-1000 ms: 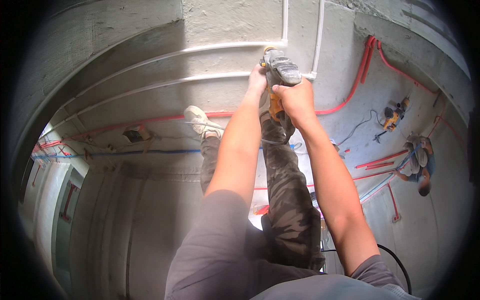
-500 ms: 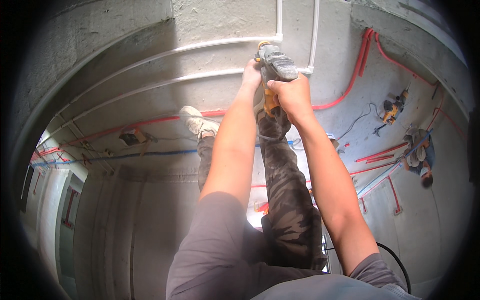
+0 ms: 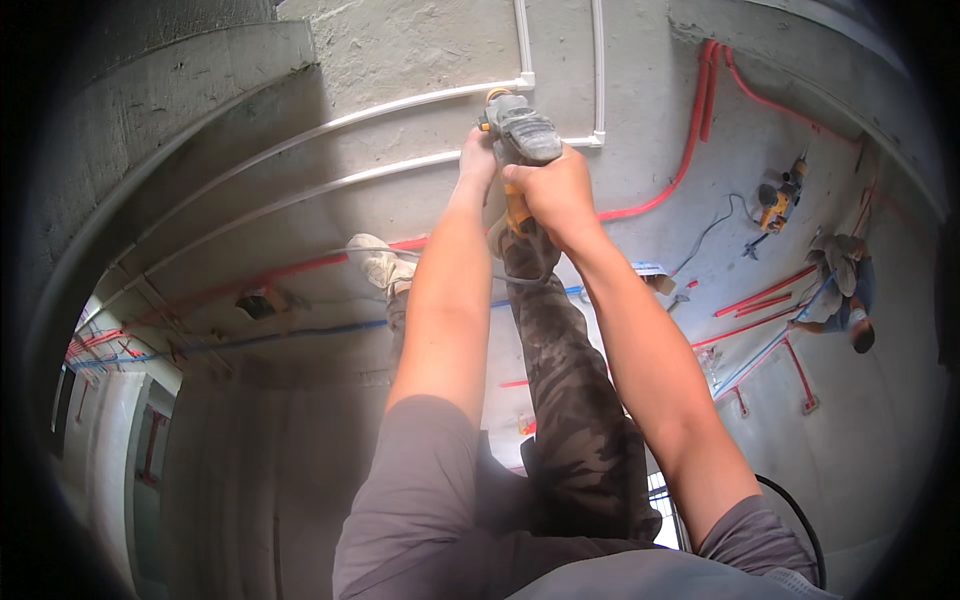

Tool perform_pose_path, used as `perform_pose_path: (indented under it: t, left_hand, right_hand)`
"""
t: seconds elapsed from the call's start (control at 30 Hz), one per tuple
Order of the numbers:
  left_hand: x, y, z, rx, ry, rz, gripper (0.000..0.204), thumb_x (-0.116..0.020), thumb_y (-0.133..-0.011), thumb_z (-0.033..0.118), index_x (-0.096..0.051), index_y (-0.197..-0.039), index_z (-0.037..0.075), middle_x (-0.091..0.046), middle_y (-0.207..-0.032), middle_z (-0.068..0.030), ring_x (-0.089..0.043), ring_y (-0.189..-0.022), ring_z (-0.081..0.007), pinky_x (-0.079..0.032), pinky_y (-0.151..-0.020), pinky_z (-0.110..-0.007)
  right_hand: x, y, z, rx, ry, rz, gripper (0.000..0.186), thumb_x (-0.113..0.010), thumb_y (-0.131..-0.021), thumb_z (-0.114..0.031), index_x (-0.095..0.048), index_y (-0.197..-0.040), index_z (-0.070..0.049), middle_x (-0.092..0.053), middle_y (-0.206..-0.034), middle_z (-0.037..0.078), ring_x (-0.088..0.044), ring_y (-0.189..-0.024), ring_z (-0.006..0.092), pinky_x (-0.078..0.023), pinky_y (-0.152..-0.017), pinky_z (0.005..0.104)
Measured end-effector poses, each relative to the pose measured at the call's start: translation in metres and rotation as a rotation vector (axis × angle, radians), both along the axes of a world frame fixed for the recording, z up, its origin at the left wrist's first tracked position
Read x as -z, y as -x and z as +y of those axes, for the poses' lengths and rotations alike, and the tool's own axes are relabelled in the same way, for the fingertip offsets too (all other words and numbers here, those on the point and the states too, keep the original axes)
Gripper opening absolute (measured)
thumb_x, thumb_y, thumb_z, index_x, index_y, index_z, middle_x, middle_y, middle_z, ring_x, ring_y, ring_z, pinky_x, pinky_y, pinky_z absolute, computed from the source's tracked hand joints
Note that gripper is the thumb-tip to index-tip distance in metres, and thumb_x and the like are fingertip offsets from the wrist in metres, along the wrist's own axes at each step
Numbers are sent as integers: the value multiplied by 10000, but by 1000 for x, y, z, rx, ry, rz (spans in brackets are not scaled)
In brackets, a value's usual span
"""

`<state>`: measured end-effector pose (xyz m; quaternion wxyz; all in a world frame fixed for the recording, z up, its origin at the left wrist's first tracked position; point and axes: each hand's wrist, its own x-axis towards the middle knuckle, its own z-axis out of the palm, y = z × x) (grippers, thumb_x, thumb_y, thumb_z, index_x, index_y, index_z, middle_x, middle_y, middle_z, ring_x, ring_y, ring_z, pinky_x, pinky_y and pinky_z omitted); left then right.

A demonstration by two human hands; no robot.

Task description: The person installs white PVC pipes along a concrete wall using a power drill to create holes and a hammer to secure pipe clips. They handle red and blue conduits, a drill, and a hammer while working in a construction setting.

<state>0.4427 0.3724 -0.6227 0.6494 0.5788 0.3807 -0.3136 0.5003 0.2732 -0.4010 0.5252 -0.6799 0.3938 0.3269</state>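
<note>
With both arms stretched out, I hold a dusty grey and yellow power drill point(image 3: 530, 136), possibly a hammer drill. My right hand point(image 3: 557, 196) wraps its rear grip, the thumb lying across the near side. At its front left side is my left hand point(image 3: 479, 160), closed against the tool, its fingers mostly hidden. A yellow ring shows at the drill's far end, close to a bend in the white conduit point(image 3: 430, 103). Whether a bit touches the concrete cannot be seen. The drill's yellow lower part hangs above my right shoe.
My left shoe point(image 3: 378, 262) stands near a red pipe point(image 3: 650, 208) and a blue pipe point(image 3: 330, 332). To the right lies another yellow and black power tool point(image 3: 778, 205) with a cord. Beyond it another person point(image 3: 845, 290) crouches near loose red pipes point(image 3: 765, 303).
The view has shifted, so conduits, drill and hands sit further left in the picture. Both hands keep their hold, and the drill stays at about the same place beside the conduit.
</note>
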Motion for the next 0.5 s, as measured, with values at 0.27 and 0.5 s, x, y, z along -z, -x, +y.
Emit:
perform_pose_path:
  t: [0.27, 0.5]
  left_hand:
    - [8, 7, 0, 1, 83, 53, 301, -573, -1021, 251, -685, -1230, 66, -732, -1144, -77, -662, -1072, -191, -521, -917, -369]
    - [-57, 26, -10, 151, -168, -168, 284, -513, -1052, 221, -640, -1216, 27, -707, -1154, -258, -682, -1119, -413, -514, -945, -482]
  right_hand:
    - [-23, 4, 4, -11, -3, -32, 268, -744, -830, -13, -697, -1087, 44, -732, -911, 86, -679, -805, 145, -547, -730, 329]
    - [-83, 32, -24, 62, 126, -136, 261, -703, -835, -60, -677, -1068, 53, -717, -830, 75, -658, -698, 131, -531, -643, 330]
